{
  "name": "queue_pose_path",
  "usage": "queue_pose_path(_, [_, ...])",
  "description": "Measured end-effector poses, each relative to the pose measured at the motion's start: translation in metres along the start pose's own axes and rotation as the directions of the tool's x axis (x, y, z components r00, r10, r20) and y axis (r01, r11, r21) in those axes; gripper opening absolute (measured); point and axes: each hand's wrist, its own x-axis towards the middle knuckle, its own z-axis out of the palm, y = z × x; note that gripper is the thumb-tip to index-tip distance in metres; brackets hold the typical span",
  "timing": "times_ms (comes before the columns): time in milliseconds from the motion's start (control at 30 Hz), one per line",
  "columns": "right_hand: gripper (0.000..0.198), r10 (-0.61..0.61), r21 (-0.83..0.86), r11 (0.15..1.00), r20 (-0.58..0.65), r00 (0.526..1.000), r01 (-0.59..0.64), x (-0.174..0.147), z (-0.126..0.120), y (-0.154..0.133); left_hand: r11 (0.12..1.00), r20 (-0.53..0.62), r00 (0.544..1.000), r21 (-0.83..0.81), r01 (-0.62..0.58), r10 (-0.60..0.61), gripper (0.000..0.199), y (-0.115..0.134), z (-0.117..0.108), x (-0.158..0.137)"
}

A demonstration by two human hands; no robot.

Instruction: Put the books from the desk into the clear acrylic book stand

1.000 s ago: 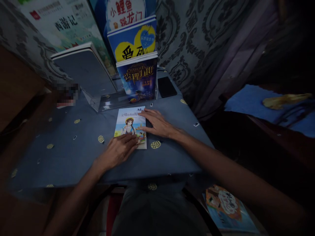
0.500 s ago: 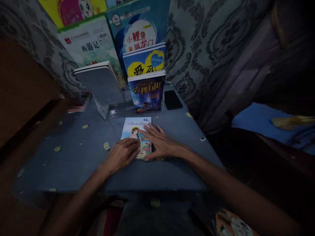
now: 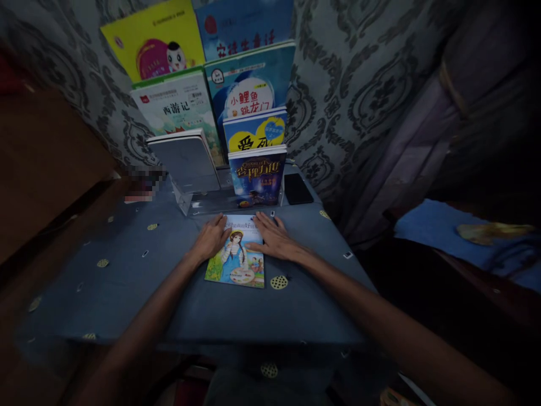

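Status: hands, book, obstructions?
Left hand open on top-left of thin illustrated paperback book; right hand open on its top-right. Book closed, flat on blue-grey patterned tablecloth. Possible obstruction: dark-blue upright book beyond.

One book (image 3: 239,262) lies flat on the desk (image 3: 127,293). Just behind it is a rack (image 3: 211,201), with other books (image 3: 258,183) standing in rows, some in front of others. A phone (image 3: 298,189) lies right of the rack. Behind them all is the wall (image 3: 350,101). Past the desk's right side lies a cloth (image 3: 435,225).
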Motion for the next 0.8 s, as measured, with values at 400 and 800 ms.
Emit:
queue_pose_path(400, [0.122,0.019,0.021,1.0,0.147,0.989,-0.022,-0.044,0.0,-0.029,0.998,-0.128,0.99,-0.024,0.063,-0.066,0.039,0.004,0.006,-0.007])
queue_pose_path(800, [0.118,-0.021,0.105,0.994,0.114,0.993,0.009,-0.052,0.007,-0.025,0.132,0.169,0.836,-0.952,0.275,-0.523,0.038,-0.014,0.006,0.01])
